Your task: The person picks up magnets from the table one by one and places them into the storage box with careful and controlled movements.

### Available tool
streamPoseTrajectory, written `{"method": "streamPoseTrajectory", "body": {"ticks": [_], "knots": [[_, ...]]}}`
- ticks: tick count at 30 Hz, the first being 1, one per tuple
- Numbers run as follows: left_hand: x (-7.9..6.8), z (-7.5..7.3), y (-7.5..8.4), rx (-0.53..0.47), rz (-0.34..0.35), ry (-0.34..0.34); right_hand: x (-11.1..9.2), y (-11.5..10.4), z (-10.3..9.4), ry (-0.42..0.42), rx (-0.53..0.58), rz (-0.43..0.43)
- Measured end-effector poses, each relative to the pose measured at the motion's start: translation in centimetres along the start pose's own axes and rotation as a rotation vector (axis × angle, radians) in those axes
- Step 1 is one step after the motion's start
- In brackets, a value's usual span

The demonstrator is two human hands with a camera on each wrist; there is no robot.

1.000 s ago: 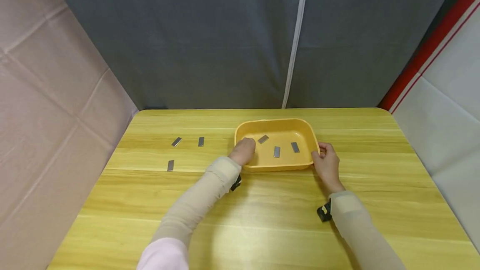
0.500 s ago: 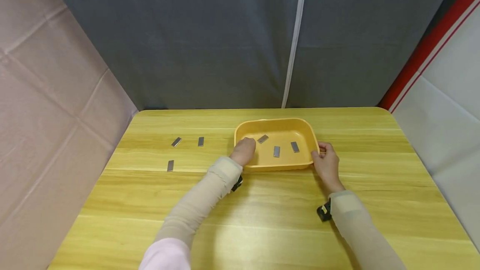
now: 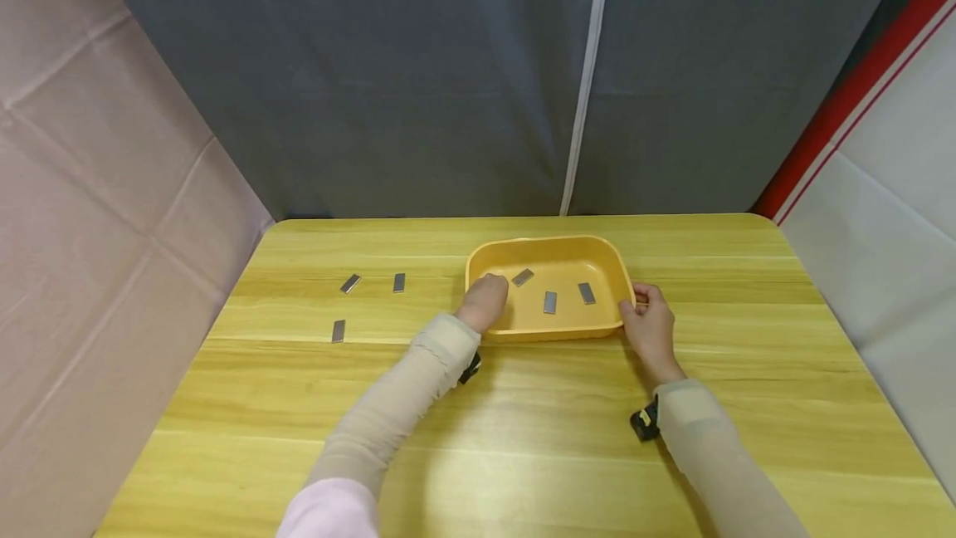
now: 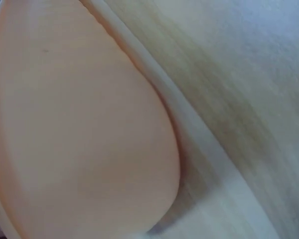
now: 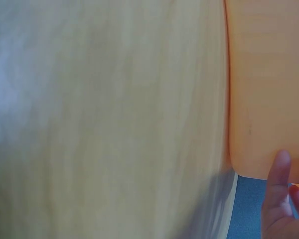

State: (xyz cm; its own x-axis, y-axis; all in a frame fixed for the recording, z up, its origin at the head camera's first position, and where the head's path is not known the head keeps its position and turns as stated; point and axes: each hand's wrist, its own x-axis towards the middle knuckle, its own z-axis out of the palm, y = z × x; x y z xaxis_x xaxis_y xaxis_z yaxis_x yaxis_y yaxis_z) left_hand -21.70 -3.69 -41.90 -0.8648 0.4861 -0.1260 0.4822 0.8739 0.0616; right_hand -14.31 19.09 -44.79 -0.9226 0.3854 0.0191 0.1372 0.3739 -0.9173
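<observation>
A shallow yellow plastic basin [image 3: 548, 329] stands on the table, with three small flat grey metal rectangles inside, one of them a metal rectangle [image 3: 550, 302] near the middle. My left hand [image 3: 483, 303] is curled at the basin's left front corner, and its fingertips are hidden. In the left wrist view the basin's wall [image 4: 89, 109] fills much of the picture, with no hand clearly visible. My right hand [image 3: 651, 322] grips the basin's right end, thumb on the near side; in the right wrist view fingers [image 5: 278, 181] touch its outer wall.
Three more grey metal rectangles lie on the wooden table [image 3: 478, 471] to the left: a far-left rectangle [image 3: 350, 283], one rectangle [image 3: 399, 282] closer to the basin, and a nearer rectangle [image 3: 338, 331]. A dark grey curtain [image 3: 373, 90] hangs behind the table.
</observation>
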Motion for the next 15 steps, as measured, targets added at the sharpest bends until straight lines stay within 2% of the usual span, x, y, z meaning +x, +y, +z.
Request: {"method": "streamPoseTrajectory", "body": {"ticks": [4,7,11,15], "knots": [[-0.2,0.2,-0.1,0.014,0.014,0.049,-0.1,0.0,0.0,-0.003,0.006,-0.001],[-0.2,0.3,-0.2,-0.031,-0.005,0.048,-0.1,-0.1,0.0,-0.008,0.009,-0.003],[-0.2,0.0,-0.5,-0.185,-0.048,0.034,0.0,-0.1,-0.1,-0.004,0.003,-0.002],[-0.3,-0.1,-1.3,-0.401,-0.046,0.111,0.0,-0.1,-0.1,0.003,-0.005,-0.004]]}}
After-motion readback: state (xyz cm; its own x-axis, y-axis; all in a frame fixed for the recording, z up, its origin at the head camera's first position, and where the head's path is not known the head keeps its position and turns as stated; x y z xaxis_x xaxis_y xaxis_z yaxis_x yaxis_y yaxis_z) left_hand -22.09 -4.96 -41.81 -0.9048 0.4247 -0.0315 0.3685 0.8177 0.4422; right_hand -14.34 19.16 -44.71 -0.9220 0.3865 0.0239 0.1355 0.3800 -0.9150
